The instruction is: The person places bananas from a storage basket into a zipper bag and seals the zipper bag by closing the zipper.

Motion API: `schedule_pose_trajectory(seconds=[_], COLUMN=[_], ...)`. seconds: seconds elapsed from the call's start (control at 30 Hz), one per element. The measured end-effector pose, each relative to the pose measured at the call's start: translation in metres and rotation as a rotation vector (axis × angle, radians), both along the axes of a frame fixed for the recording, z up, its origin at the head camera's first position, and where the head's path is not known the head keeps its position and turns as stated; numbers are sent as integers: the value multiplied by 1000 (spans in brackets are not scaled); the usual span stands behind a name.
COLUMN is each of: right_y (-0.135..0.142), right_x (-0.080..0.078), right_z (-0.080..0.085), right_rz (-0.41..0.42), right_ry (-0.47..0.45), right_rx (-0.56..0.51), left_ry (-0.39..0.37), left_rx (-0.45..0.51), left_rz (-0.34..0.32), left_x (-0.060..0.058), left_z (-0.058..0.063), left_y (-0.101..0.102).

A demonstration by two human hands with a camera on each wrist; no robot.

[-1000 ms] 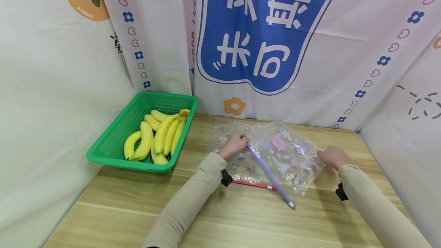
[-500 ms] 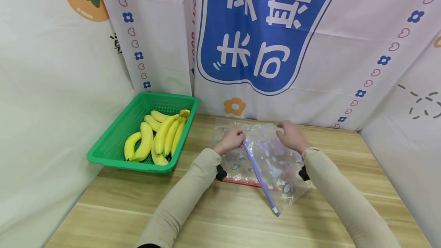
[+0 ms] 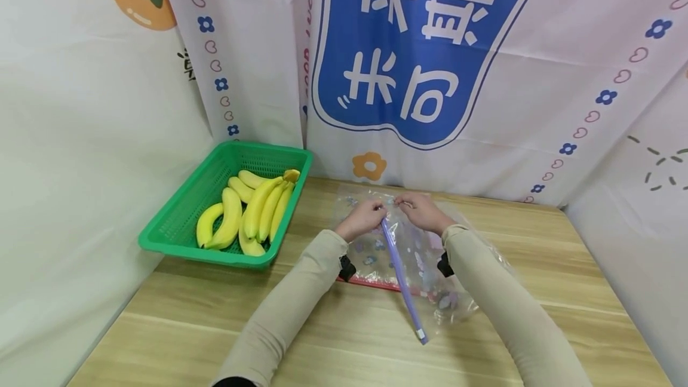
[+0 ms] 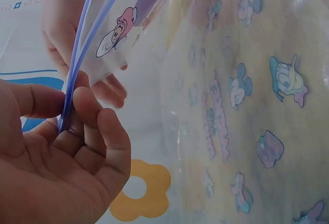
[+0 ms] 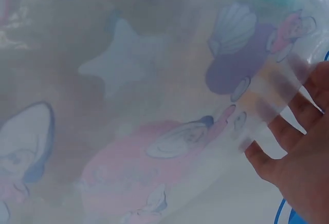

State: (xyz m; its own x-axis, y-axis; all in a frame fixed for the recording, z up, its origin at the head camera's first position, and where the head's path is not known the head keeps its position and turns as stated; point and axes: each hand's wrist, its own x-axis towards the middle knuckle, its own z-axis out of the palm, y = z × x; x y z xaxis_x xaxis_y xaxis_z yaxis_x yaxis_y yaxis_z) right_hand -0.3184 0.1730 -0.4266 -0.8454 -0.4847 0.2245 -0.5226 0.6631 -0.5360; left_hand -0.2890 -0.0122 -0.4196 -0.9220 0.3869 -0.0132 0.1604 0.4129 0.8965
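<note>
A clear zip bag (image 3: 419, 258) with pink and purple prints has a purple slider strip, which slants toward the table's front edge in the head view. My left hand (image 3: 364, 218) pinches the upper end of that purple strip (image 4: 77, 64) between thumb and fingers. Beside it, my right hand (image 3: 421, 211) is at the bag's film, fingers spread. The right wrist view shows its fingertips (image 5: 282, 131) overlapping the film edge, partly seen through the plastic. Beneath lies a second clear bag with a red strip (image 3: 371, 283) and small cartoon prints (image 4: 239, 85), partly covered.
A green basket (image 3: 156, 243) on the left of the wooden table (image 3: 177, 321) holds several bananas (image 3: 263, 208). A printed white curtain (image 3: 333, 154) stands behind the table, and white cloth walls close both sides.
My right hand has let go of the bag's right side and moved left, up beside the left hand. The purple strip's lower end has swung left and nearer the front edge.
</note>
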Motion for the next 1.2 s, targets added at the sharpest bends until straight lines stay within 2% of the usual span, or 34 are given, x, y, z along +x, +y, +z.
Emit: schedule_pose_trajectory(seconds=[0.13,0.33,0.47,0.6,0.77,0.9,1.07,1.2], right_y=[4,7,10,13,18,20,25,29], right_x=[1,2,2,1,-1,-1,-4,-6], right_z=[1,2,1,2,9,15,19,23], right_rz=[-27,-73,-123,-167,-226,-275,-349,-404], right_ry=[-38,-49,-80,-61,26,42,104,130], right_rx=[-13,3,-5,-15,-35,-69,-101,-135], left_ry=[36,67,36,-44,-178,-250,-282,-273], left_rx=[-3,-11,-4,61,111,137,156,121], left_rz=[13,66,104,112,73,26,-51,-108], left_x=[-2,-5,-6,-6,0,9,19,24], left_z=[-1,-7,-9,-12,-15,-17,-23,-28], left_y=[2,4,5,8,11,10,7,5])
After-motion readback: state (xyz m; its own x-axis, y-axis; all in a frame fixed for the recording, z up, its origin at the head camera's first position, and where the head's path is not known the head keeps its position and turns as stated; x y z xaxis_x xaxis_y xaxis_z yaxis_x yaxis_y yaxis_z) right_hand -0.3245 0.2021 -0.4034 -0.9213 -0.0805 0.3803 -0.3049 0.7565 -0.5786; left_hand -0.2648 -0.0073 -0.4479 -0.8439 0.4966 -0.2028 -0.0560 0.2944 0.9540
